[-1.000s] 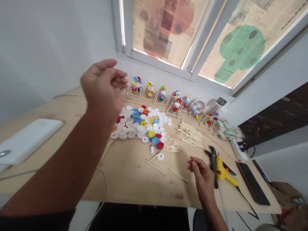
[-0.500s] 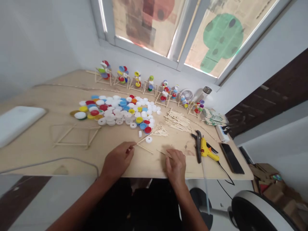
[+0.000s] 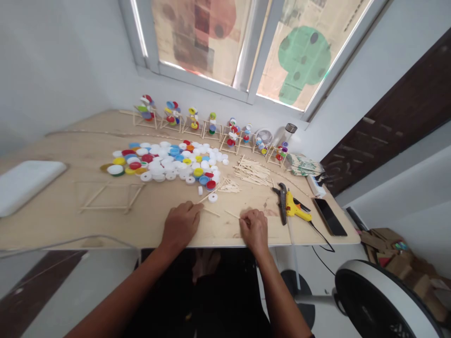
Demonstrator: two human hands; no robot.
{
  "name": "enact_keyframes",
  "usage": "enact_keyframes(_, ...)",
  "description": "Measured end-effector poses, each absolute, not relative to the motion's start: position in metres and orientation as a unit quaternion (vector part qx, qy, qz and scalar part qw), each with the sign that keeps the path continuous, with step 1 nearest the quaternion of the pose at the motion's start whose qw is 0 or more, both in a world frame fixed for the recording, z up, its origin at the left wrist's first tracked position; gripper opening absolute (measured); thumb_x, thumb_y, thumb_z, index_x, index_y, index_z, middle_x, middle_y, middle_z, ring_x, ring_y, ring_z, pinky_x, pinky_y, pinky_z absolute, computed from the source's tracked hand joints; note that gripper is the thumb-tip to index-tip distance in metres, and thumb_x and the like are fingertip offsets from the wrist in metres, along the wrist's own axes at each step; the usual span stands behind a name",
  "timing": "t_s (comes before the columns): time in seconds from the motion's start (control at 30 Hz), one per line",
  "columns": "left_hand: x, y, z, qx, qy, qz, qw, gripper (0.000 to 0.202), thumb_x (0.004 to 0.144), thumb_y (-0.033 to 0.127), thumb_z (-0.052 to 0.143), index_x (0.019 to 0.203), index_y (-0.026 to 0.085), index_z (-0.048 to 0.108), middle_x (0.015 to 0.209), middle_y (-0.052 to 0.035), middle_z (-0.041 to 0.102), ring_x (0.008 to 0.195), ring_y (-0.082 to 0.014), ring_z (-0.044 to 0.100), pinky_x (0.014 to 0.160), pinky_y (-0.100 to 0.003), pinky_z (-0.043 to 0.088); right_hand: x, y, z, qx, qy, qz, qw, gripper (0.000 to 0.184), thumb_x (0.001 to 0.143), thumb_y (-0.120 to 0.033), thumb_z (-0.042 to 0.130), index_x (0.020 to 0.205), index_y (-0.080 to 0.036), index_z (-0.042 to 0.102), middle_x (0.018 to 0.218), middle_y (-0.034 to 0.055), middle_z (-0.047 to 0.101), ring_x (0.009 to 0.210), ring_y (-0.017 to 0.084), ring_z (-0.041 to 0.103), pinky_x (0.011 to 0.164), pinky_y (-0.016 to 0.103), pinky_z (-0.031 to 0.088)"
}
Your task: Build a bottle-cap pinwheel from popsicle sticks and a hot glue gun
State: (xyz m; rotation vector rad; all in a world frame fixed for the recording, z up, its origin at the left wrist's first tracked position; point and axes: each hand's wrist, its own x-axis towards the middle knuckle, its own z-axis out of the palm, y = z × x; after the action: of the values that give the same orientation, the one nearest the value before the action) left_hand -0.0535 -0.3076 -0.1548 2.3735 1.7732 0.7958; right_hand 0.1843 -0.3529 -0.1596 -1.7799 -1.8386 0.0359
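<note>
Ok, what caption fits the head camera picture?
Left hand and right hand touch thin sticks on a wooden table by bottle caps.

Matt pale plywood table (image 3: 63, 216); thin wooden sticks (image 3: 252, 170); glossy plastic bottle caps (image 3: 169, 159).

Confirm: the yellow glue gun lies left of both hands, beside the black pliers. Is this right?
No. The head view shows the yellow glue gun right of the left hand and right hand, beside the black pliers.

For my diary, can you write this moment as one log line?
left hand: fingertips at loose sticks | right hand: at stick | bottle caps: heaped behind | glue gun: right
</note>
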Motion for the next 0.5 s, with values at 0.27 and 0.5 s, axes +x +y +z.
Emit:
enact_keyframes(0.27, -0.0582, -0.3080, -0.1589, 0.780, 0.559, 0.278, 0.030, 0.026, 0.086, 0.022, 0.046, 0.090, 0.023, 0.072, 0.087, -0.0097, 0.072, 0.086, -0.0286, 0.068, 0.077, -0.041, 0.050, 0.1820, -0.3555, -0.1611, -0.655, -0.692, -0.012, 0.303, 0.013, 0.090, -0.014, 0.058, 0.081, -0.022, 0.063, 0.088, 0.0053, 0.065, 0.088, 0.023, 0.055, 0.081, 0.034, 0.040)
enact_keyframes(0.5, -0.0589, -0.3082, -0.1584, 0.751, 0.589, 0.298, 0.022, 0.032, 0.084, 0.018, 0.046, 0.100, 0.022, 0.074, 0.100, -0.0146, 0.072, 0.095, -0.0335, 0.065, 0.078, -0.046, 0.049, 0.1811, -0.3563, -0.1612, -0.659, -0.686, -0.019, 0.307, 0.014, 0.090, -0.015, 0.057, 0.080, -0.022, 0.061, 0.085, 0.0048, 0.064, 0.087, 0.023, 0.055, 0.081, 0.034, 0.040)
